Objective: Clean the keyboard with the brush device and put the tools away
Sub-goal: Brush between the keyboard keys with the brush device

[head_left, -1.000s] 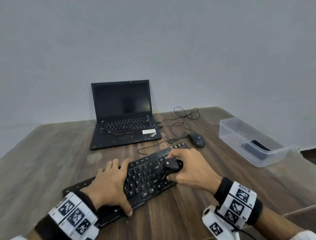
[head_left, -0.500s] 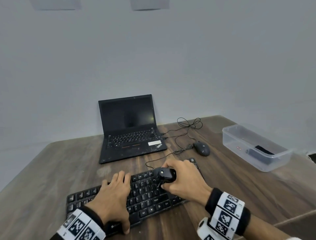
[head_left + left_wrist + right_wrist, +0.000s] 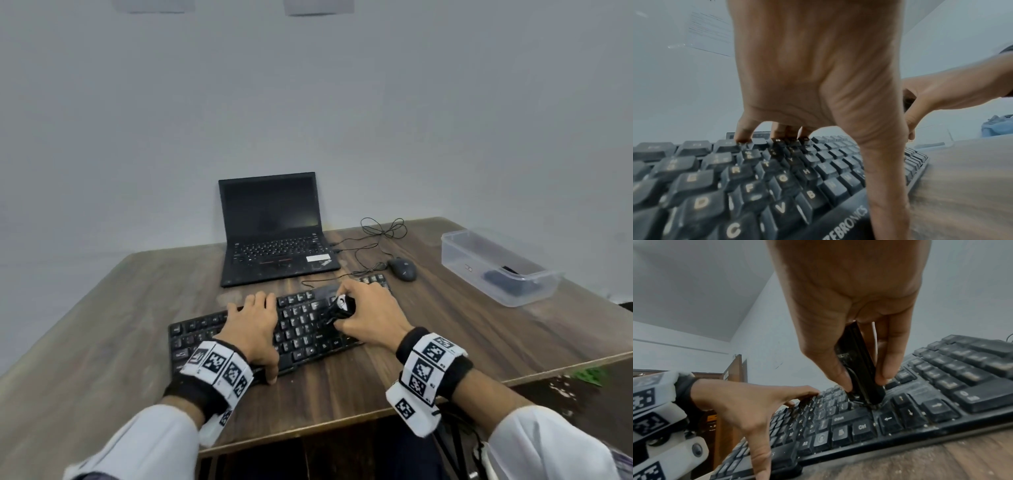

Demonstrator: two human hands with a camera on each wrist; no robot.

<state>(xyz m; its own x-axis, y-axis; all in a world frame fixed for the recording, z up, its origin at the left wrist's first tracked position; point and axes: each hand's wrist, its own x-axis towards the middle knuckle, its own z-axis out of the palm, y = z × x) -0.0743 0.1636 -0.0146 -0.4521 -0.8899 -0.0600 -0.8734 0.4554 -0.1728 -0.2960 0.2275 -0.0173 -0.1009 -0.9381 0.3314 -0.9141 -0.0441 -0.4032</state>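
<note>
A black keyboard lies across the wooden table in front of me. My left hand rests flat on its middle keys with fingers spread and the thumb down at the front edge. My right hand grips a small black brush device between thumb and fingers. In the right wrist view the brush device stands nearly upright, its tip down in the gap beside the arrow keys of the keyboard. The left wrist view shows my left hand with fingertips on the top rows of the keyboard.
An open black laptop stands behind the keyboard. A black mouse and loose cable lie to its right. A clear plastic container holding dark items sits at the far right. The table's front edge is close to my wrists.
The head view has tilted upward, so everything sits lower in the picture. The brush has shifted a little leftward along the keys, closer to the left hand. The left hand stays on the keyboard.
</note>
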